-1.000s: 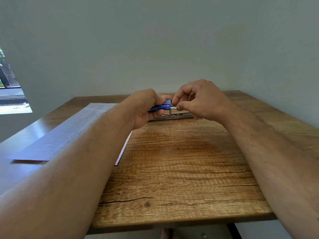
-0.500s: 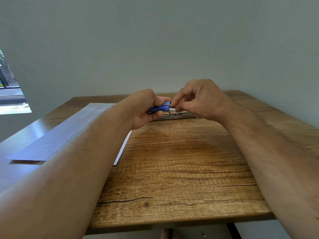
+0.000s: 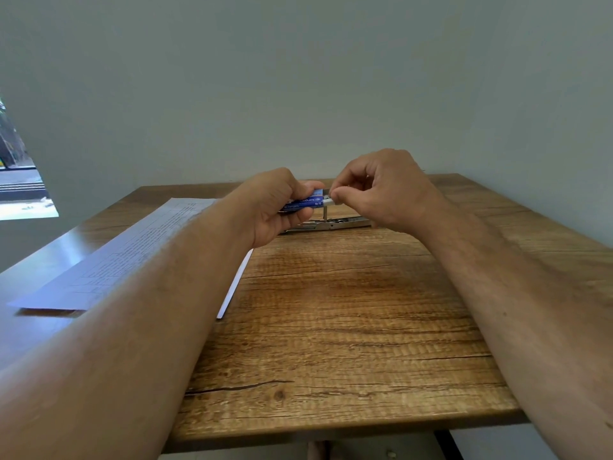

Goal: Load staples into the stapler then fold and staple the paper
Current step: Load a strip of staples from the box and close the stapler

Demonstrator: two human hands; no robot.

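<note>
My left hand (image 3: 275, 207) grips a small blue staple box (image 3: 305, 203) above the far middle of the table. My right hand (image 3: 381, 190) pinches the pale inner tray or strip (image 3: 328, 201) that sticks out of the box's right end. A metal stapler (image 3: 331, 224) lies flat and opened out on the wood just beneath and behind my hands, partly hidden by them. A printed sheet of paper (image 3: 132, 254) lies on the left side of the table, partly under my left forearm.
The wooden table (image 3: 331, 327) has a dark crack near its front edge. A grey wall stands close behind the table's far edge. A window opening shows at the far left.
My right hand has drawn a short way to the right, so a little more of the pale piece shows at the box's end. The stapler and paper have not moved.
</note>
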